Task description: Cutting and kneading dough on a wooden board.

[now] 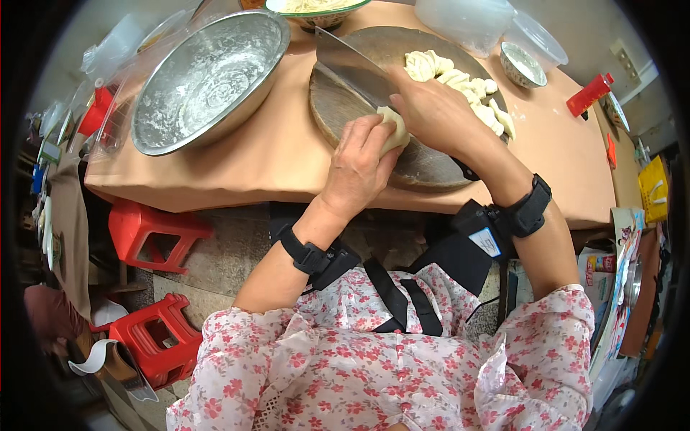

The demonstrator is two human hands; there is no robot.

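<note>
Tan covering lies over the table (pixel 287 154), which runs across the view beyond both hands. Up and to the left of the left hand sits a big flour-dusted steel bowl (pixel 208 75). Directly under both hands is a round wooden cutting board (pixel 345 108), its near edge close to the table's front. On it, beyond the right hand, a broad cleaver blade (pixel 348 65) slants up and away; the right hand (pixel 431 111) is closed over its handle end, though the grip itself is hidden. Just past that hand, a curved row of cut dough pieces (pixel 467 90) runs along the board's right side. The left hand (pixel 359 165) curls its fingers around a pale lump of dough (pixel 394 129), which sits between the two hands, touching both.
</note>
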